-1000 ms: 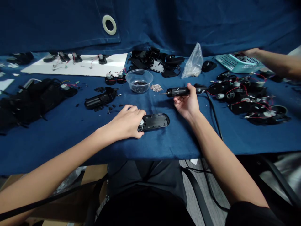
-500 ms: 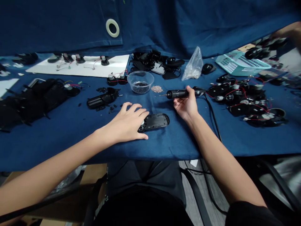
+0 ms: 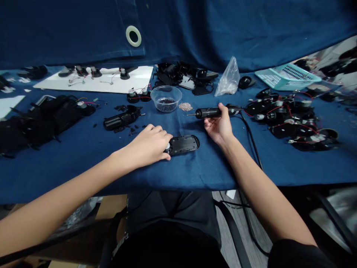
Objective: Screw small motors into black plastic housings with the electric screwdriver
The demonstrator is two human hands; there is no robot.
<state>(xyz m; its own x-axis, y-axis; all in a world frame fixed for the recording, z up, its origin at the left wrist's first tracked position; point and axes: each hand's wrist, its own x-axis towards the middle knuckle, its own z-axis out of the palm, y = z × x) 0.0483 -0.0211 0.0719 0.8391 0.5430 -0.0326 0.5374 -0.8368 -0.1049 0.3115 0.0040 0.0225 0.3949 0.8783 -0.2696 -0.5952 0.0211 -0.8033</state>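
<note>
Left hand, fingers curled, clasps one end of a black casing on the table. Right hand wraps round a corded screwdriver, bit near small metal pieces.

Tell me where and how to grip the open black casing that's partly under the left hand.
I'd pinch the black casing across its two long edges near the rounded free end, coming from the right. It lies flat, hollow side up, long and narrow, and that end is uncovered, while the left hand covers the other end.
</note>
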